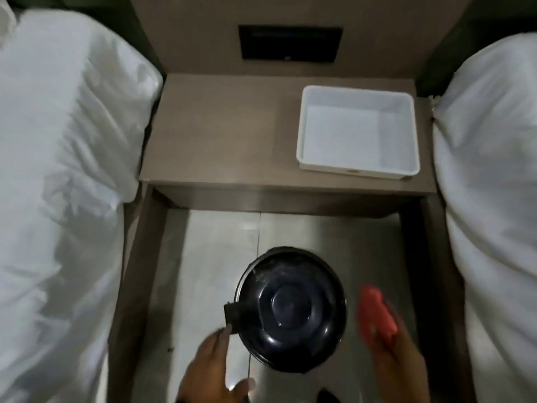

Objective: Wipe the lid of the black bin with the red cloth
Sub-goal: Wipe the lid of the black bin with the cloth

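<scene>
The black bin (290,309) stands on the pale tiled floor between two beds, seen from above with its round glossy lid shut. A black tab (231,313) sticks out at the lid's left edge. My left hand (212,365) is at the lower left of the bin, its fingertips touching the lid's rim just below the tab. My right hand (398,362) is to the right of the bin, apart from it, and holds the bunched red cloth (377,312). The cloth is blurred.
A wooden nightstand (220,135) stands behind the bin with a white plastic tray (357,170) on its right side. White bedding lies on the left bed (64,184) and on the right bed (491,184). A dark wall panel (290,43) sits above the nightstand.
</scene>
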